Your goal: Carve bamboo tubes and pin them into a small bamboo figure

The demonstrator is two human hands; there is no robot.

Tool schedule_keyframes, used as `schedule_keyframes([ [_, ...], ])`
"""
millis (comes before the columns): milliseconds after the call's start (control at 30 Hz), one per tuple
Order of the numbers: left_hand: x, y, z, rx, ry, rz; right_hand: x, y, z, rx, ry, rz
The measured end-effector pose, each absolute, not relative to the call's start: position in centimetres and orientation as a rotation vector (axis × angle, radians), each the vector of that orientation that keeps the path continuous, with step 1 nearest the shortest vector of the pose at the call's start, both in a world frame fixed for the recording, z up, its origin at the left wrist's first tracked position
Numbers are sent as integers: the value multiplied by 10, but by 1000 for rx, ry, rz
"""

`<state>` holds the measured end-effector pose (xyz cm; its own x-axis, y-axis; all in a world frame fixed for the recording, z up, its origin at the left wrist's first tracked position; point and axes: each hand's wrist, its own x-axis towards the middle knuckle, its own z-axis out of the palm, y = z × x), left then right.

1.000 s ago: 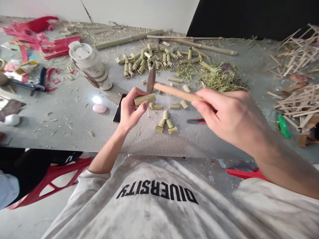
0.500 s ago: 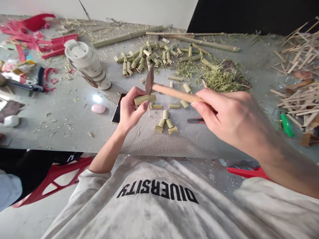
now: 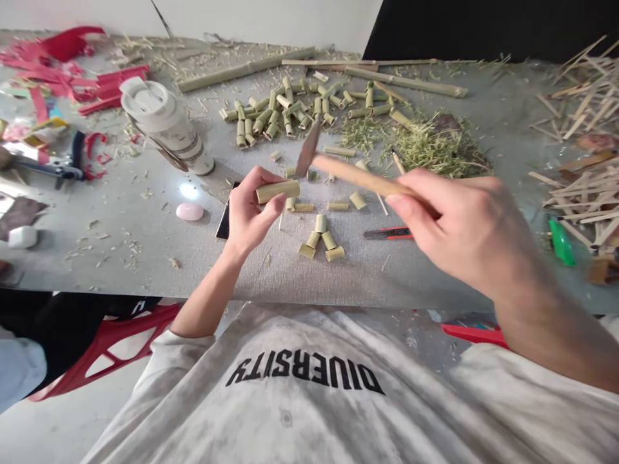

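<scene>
A: Where's the bamboo piece (image 3: 278, 191)?

B: In the left hand (image 3: 249, 205), above the table (image 3: 140, 270), pinched between thumb and fingers. The right hand (image 3: 454, 225) is wrapped around the wooden handle of the hammer (image 3: 360, 174).

A: Is the hammer touching it?

B: Its head looks just beside the far end, though depth is hard to judge from this angle.

A: How would you tap it?

B: Lightly and squarely, I'd say, with the left thumb clear of the struck spot.

A: Counts?

B: 1 hammer, 1 held piece, 1 utility knife (image 3: 387, 233), 1 cup (image 3: 169, 125), 1 pink oval object (image 3: 189, 211), 5 short pieces (image 3: 320, 223) arranged together. The heap (image 3: 272, 120) overlaps too much to count.
</scene>
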<state>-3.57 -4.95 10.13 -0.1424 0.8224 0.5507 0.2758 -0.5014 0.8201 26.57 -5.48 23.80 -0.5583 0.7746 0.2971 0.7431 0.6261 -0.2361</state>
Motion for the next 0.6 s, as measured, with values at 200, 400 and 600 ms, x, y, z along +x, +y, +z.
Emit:
schedule_keyframes([
  [200,-50,-57,110,1258,932,1768,331,-10,171,-1507,-2082,-55],
  [400,-39,-81,104,1049,649,1658,393,9,81,-1517,-2039,-52],
  [600,-27,-89,98,1082,543,1508,402,9,50,-1473,-1991,-7],
])
